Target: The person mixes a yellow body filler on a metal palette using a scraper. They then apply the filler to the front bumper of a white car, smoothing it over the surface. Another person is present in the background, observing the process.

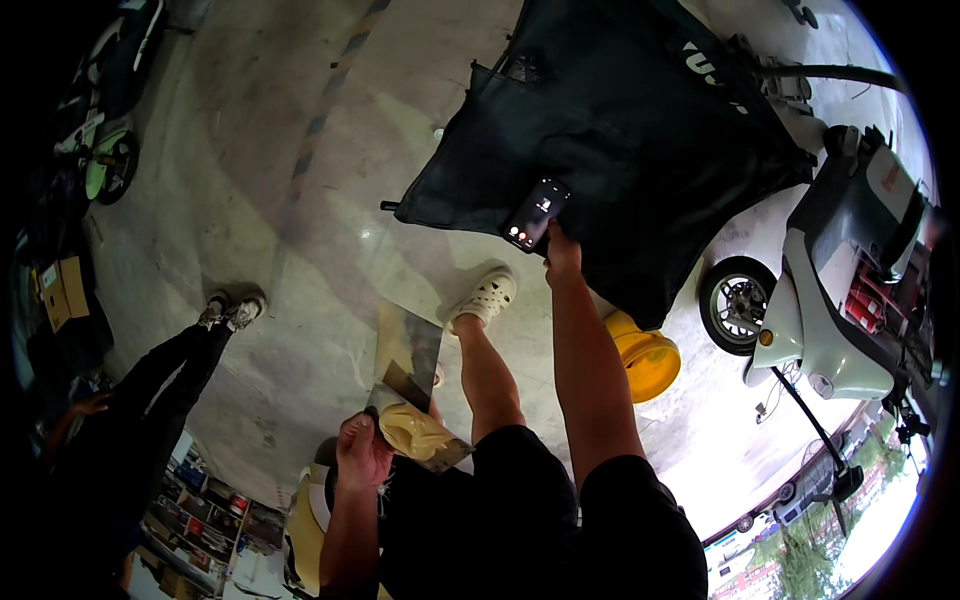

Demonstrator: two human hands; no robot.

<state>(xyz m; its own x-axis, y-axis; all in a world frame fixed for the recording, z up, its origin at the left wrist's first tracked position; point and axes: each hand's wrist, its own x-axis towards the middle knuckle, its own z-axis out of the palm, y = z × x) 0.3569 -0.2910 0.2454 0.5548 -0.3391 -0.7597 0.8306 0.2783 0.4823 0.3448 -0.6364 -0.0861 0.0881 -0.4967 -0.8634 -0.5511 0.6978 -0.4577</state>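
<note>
Black phone (pixel 536 215) btwn closed R fingers (pixel 553 233)

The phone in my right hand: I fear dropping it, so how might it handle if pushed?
The phone looks stiff: a flat, straight-edged slab. Its smooth screen suggests glass, likely slippery, perhaps breakable. Held near one corner, it might pivot.

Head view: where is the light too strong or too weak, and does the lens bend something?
In the head view, glare washes out the floor beside the scooter at lower right; the black cloth shows folds only faintly; the phone in the right hand is mostly dark with bright marks; the shelves at lower left tilt near the rim.
</note>
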